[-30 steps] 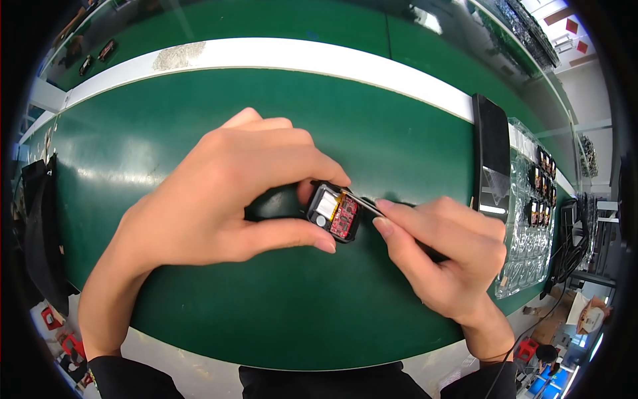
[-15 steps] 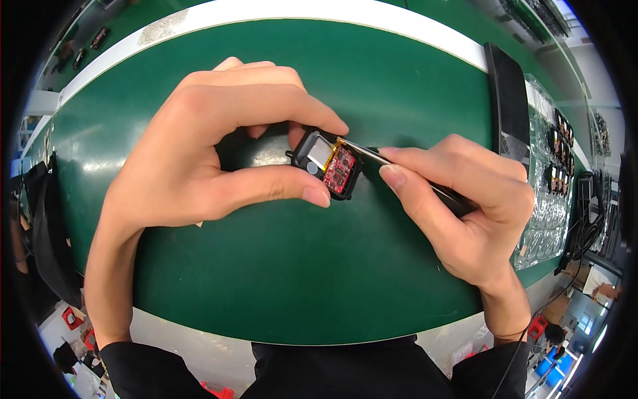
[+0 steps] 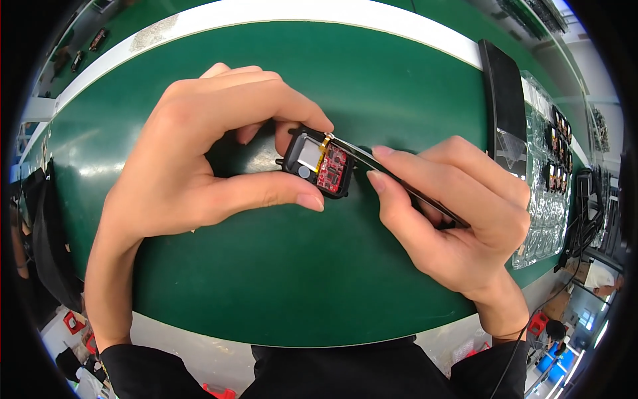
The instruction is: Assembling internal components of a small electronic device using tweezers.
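Between the thumb and fingers of my left hand [image 3: 193, 153] is a small black device housing [image 3: 339, 193], tilted above the green table. Its inside faces up and shows a red circuit board [image 3: 331, 170], a silver battery-like block [image 3: 310, 153] and a strip of yellow tape between them. A round grey disc lies below the block. My right hand [image 3: 458, 213] pinches dark metal tweezers [image 3: 399, 181]. Their tips touch the housing's upper corner, at the upper end of the yellow strip and close to my left index fingertip.
A clear plastic tray [image 3: 541, 213] at the right holds several similar black devices with electronics. Beside it stands a long black panel [image 3: 503, 100]. A white ledge [image 3: 279, 12] runs along the table's far edge. A black cable hangs at the right.
My left hand and the housing have shifted slightly left. The tweezers' tips have followed to the housing's upper corner, and more of the tweezers now shows.
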`<state>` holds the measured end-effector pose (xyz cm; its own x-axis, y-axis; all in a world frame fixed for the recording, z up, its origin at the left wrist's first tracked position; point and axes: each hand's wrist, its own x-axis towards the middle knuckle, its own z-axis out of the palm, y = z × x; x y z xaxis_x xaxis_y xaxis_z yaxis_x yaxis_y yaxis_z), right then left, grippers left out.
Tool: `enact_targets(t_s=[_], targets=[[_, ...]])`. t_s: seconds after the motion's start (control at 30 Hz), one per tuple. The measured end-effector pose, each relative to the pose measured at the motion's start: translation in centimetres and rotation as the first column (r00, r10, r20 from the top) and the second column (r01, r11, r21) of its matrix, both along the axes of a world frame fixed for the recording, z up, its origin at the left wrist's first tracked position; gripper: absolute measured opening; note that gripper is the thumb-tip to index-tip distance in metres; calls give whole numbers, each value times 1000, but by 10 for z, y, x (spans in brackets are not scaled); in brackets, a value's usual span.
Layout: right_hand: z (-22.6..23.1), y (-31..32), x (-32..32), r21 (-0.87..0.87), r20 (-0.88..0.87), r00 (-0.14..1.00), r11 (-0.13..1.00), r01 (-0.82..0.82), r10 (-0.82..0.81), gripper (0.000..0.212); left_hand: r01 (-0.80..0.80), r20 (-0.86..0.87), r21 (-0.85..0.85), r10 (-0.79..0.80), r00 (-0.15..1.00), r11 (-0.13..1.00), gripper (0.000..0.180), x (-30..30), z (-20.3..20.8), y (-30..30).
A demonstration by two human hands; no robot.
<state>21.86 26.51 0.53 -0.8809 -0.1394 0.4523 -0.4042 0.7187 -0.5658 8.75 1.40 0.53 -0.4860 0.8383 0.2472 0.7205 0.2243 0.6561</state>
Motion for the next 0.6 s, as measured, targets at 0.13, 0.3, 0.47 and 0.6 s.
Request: enact_targets(t_s=[0.13,0.3,0.47,0.6], targets=[[0,-2,0,5,-31,999,1000,-8,8,30,-15,-12,-4,15,1000,1000,63,2,1,0],[-4,-2,-1,15,-50,999,1000,-1,2,31,-13,-12,-12,13,1000,1000,66,1,0,2],[0,-2,-3,-73,23,999,997,-34,35,22,15,1,-33,-15,1000,999,69,-2,2,-2],[4,3,-3,-170,140,989,985,-26,50,17,64,65,-24,-62,996,998,71,-8,3,-4]])
